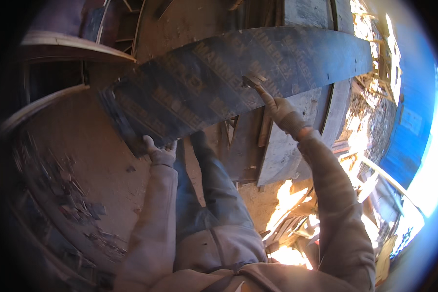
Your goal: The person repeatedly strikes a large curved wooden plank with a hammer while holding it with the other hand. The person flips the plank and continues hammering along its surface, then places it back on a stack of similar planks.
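Note:
A long dark printed board (180, 92), which looks like film-faced plywood, slants across in front of me from the lower left to the upper right. My left hand (161, 154), in a pale glove, is closed on its near edge at the left end. A hammer (254, 81) is in my right hand (285, 115), also gloved, with its head over the board's middle. Whether the head touches the board, I cannot tell. At its left end the board has a folded or stacked dark edge.
Grey boards (288, 141) lie under and beside the dark board's right part. Wood scraps (297, 228) sit in sunlight at the right, near a blue sheet wall (413, 131). More debris (78, 194) is scattered on the floor at left, below wooden frames (68, 46).

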A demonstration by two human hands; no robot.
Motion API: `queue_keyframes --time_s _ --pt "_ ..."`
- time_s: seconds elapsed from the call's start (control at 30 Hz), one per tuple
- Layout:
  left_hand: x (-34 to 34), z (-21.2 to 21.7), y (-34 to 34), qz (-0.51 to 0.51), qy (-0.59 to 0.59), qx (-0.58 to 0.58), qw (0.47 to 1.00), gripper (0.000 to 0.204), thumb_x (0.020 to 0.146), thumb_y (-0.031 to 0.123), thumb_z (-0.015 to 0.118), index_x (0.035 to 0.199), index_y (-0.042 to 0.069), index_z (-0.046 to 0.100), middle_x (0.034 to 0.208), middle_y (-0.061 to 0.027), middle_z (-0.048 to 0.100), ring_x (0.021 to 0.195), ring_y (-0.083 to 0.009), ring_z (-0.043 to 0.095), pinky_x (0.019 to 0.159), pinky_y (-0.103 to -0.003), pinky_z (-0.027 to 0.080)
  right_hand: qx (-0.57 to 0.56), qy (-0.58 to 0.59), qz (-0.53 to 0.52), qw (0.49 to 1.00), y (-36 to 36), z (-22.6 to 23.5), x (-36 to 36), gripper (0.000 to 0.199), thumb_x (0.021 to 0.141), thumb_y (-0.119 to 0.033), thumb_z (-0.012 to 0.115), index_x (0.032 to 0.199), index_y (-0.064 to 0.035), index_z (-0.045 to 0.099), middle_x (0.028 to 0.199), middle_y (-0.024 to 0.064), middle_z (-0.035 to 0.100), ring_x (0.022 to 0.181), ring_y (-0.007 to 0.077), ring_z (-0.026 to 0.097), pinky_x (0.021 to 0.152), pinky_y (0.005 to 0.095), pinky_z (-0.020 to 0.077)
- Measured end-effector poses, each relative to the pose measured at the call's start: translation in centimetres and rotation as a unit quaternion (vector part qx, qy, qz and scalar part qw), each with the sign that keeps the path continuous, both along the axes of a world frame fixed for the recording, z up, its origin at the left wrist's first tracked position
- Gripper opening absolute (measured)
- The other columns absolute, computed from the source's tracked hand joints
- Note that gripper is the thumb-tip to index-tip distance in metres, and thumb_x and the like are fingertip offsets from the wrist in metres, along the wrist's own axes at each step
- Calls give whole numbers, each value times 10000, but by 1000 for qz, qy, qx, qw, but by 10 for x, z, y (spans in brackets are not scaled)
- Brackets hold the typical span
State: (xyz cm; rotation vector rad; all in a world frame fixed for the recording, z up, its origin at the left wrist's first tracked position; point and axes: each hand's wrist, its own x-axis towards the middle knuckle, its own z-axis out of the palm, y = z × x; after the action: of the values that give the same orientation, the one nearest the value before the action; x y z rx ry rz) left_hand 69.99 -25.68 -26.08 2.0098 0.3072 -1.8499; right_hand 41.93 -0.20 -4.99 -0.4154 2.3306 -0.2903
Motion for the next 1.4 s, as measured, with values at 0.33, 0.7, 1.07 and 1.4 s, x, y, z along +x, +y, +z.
queue_keyframes --time_s 0.33,0.7,1.07,1.4 --pt "-4 9 6 -1 19 -25 1000 1120 824 565 860 1617 27 280 1696 -153 288 1550 -389 289 1252 -618 331 -28 37 -155 987 2 5 26 601 1099 -521 467 1001 37 666 725 221 633 783 260 720 713 395 525" --pt "6 0 7 3 12 -1 1000 1223 750 587 905 1612 6 261 1693 -153 278 1528 -373 344 1259 -569 347 -59 -50 -271 959 53 -75 74 554 1118 -462 399 1036 6 684 1002 150 723 904 324 698 789 439 522" --pt "-1 1 -1 -12 20 -2 1000 1091 792 623 855 1582 40 379 1623 -158 422 1498 -377 406 1225 -574 392 -173 66 -292 938 43 -101 107 568 1110 -494 399 980 -13 672 920 305 680 964 564 603 834 576 494" --pt "0 -1 -5 -38 11 -19 999 1002 808 639 827 1508 26 455 1567 -148 472 1413 -381 500 1138 -585 495 -88 112 -243 959 64 -35 66 449 1036 -476 593 1106 -33 619 909 265 728 895 522 686 808 579 541"
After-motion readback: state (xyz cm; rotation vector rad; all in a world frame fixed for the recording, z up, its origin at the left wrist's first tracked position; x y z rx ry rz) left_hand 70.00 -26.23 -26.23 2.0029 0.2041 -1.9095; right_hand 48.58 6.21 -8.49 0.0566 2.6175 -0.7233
